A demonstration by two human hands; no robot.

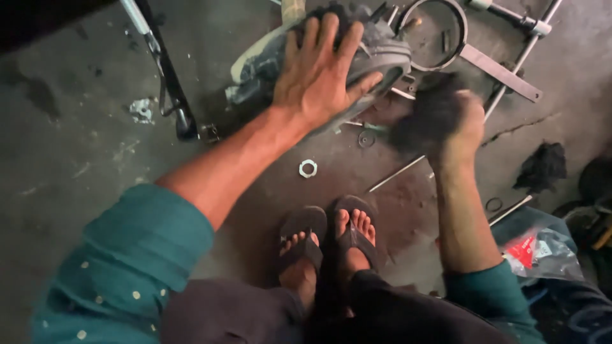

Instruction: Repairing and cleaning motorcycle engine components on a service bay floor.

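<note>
Grey machine part pinned under one hand, dark rag bunched in the other

Grey machine part (376, 54), a ribbed, dusty casing wrapped partly in dark plastic, lies on the concrete floor (70, 146) at about twelve o'clock from the person's sandalled feet (331, 239). The left hand (319, 73) lies flat on top of it with fingers spread wide, not curled around anything; the open palm looks like a way of pressing the part down so that it cannot slide or rock. The right hand (462, 124), at about one o'clock, is clenched around a dark rag (427, 114), blurred in the picture, close against the part's lower edge, which suggests a wiping stroke.

Loose hardware lies within reach: a hexagonal nut (308, 168) just ahead of the feet at eleven o'clock, a thin metal rod (395, 174) at one o'clock, a washer (366, 138) beyond it. A metal ring on a flat bar (446, 32) sits behind the part. Another dark rag (542, 167) and a clear plastic bag with a red label (542, 251) lie at three o'clock. A black tubular frame (169, 83) stands at ten o'clock.
</note>
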